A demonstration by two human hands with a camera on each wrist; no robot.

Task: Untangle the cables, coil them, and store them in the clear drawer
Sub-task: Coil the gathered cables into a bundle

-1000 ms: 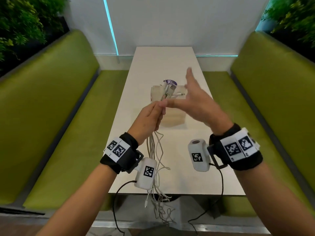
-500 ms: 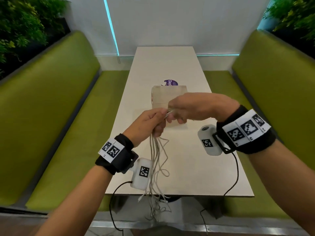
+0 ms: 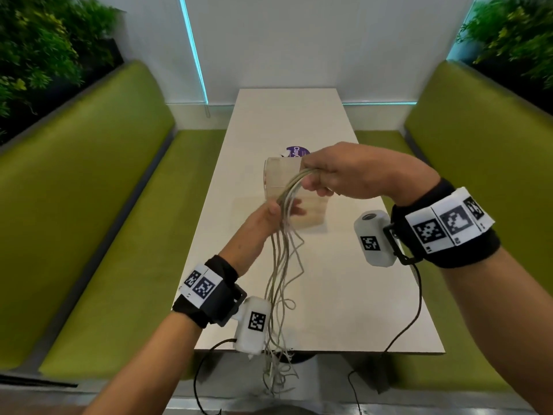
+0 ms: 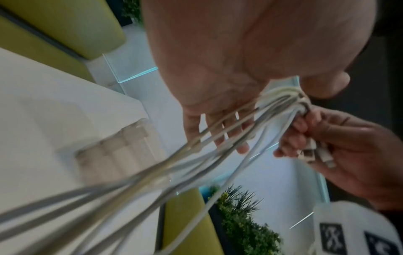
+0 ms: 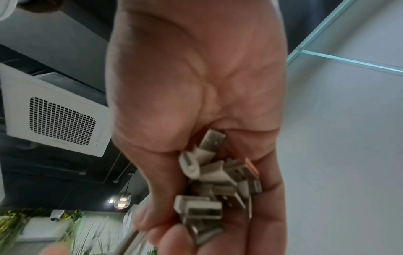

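Observation:
Several white cables (image 3: pixel 281 265) form one bundle that hangs past the table's front edge. My right hand (image 3: pixel 317 181) grips the bundle's top end above the clear drawer (image 3: pixel 276 175). In the right wrist view, a cluster of USB plugs (image 5: pixel 218 181) lies in its curled fingers. My left hand (image 3: pixel 281 212) is lower and nearer to me. The cables (image 4: pixel 229 138) run between its thumb and its straight fingers (image 4: pixel 218 136). The drawer (image 4: pixel 113 155) stands on the table behind both hands; I cannot tell what is in it.
The white table (image 3: pixel 344 295) is long and narrow, with green benches on the left (image 3: pixel 104 235) and right (image 3: pixel 478 175). A purple round label (image 3: pixel 296 151) lies behind the drawer. Black wrist-camera leads hang below the table's front edge.
My right hand went from spread fingers to gripping the plug ends, then rose up and right. My left hand loosened its grip and the cables now slide across its straight fingers.

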